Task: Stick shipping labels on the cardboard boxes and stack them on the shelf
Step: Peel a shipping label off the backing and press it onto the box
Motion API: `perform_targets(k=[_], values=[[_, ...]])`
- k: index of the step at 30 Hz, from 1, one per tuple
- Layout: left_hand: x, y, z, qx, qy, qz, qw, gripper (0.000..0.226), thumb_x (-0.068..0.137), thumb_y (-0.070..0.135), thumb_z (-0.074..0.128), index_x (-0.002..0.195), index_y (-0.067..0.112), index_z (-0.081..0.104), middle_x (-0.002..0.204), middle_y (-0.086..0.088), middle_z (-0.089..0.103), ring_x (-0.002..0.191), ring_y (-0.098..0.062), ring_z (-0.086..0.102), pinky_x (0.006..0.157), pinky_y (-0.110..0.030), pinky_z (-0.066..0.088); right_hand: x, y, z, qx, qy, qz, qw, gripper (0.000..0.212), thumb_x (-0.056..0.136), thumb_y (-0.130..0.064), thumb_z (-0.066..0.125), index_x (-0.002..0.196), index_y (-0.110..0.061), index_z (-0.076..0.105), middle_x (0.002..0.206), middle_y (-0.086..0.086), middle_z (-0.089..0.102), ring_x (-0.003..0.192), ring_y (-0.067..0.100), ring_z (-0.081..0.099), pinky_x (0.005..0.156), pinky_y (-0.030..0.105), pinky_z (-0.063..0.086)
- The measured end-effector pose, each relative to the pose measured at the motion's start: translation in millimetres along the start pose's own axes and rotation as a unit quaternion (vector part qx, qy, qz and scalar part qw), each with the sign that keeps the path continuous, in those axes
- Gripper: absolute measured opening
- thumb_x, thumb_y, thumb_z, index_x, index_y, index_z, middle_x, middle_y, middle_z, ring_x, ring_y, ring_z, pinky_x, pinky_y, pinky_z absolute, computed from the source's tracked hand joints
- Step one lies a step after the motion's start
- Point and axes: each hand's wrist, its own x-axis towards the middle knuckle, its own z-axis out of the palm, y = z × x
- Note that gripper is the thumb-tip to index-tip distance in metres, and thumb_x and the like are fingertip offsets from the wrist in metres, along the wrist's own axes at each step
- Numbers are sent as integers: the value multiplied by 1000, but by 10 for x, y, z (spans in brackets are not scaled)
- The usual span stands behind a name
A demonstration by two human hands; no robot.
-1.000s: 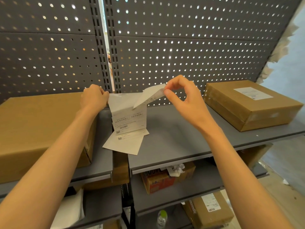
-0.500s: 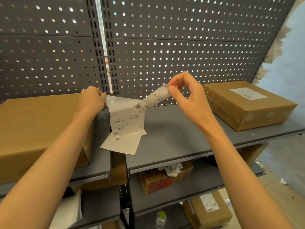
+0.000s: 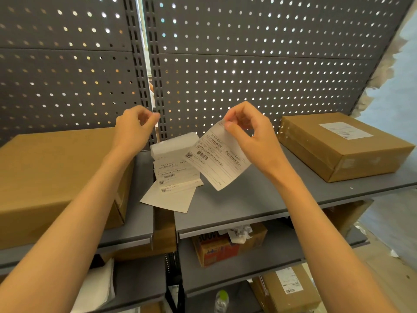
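- Pinching the top corner of a single shipping label point(image 3: 220, 158), the right hand point(image 3: 252, 136) holds it up in the air above the grey shelf point(image 3: 259, 199); thumb and forefinger are pressed together on the paper and the other fingers curl loosely behind it.
- The label hangs tilted, printed side toward the camera, with a barcode, a small square code and lines of text showing.
- The left hand point(image 3: 133, 129) is raised near the upright post of the pegboard point(image 3: 248, 71), its fingers curled in toward the thumb; it is blurred, and I cannot tell whether anything is held between the fingertips.
- Below and between the two hands, a stack of labels point(image 3: 173, 163) lies on the shelf, fanned out so that several printed strips show one under another.
- A blank sheet point(image 3: 169, 198) lies under the stack and juts over the front edge of the shelf.
- On the left, a plain cardboard box point(image 3: 56, 177) sits on the shelf under the left forearm, with no label visible on its top.
- On the right, well apart from the hands, a second cardboard box point(image 3: 343, 147) rests on the same shelf with a white label already stuck on its top face.
- Lower shelves hold an orange carton point(image 3: 223, 249) with crumpled paper on it, and another labelled box point(image 3: 288, 288) beneath that.
- White sheets point(image 3: 99, 288) lie on a lower shelf at the left.
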Motion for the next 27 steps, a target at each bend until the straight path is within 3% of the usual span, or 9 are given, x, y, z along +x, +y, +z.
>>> perform_targets(k=[3,5,10,16,21,27], values=[[-97,209,-102,-147,-55,39,987,14,93,29,55,89,20,65,81,5,65,73,-4,59,74,-23,49,46,-11,54,13,-14,4,1000,19,88,-3,52,84,-21,56,79,-5,54,73,4,46,70,15,39],[-187,346,-165,-213,-114,48,969,13,92,27,56,89,21,66,76,10,65,71,-2,59,75,-22,50,86,-15,106,17,-25,2,1000,20,87,0,51,85,-19,56,76,-9,51,71,4,45,68,16,39],[-392,531,-283,-211,-212,99,949,9,87,21,62,92,16,67,77,11,67,72,-1,61,69,-15,49,161,-55,279,27,-56,-24,998,19,85,3,50,85,-15,57,72,-12,50,70,4,45,67,15,39],[-550,455,-398,-190,-174,79,963,2,87,13,63,86,12,65,78,2,64,67,-5,57,64,-15,49,174,-82,463,37,-89,-47,994,13,84,-2,56,90,-11,63,83,-2,62,80,9,56,75,15,44],[-692,364,-527,-176,-107,46,977,5,89,19,62,86,16,64,77,6,61,66,-2,54,65,-15,48,159,-86,591,51,-111,-71,990,27,83,-4,57,100,-22,67,101,-6,68,96,-2,58,85,6,37],[-747,214,-744,-180,-54,19,982,7,90,16,60,89,9,63,79,2,62,68,-12,55,63,-20,47,148,-141,866,93,-114,-51,988,54,82,-8,60,131,-28,50,127,-9,57,121,0,48,101,15,37]])
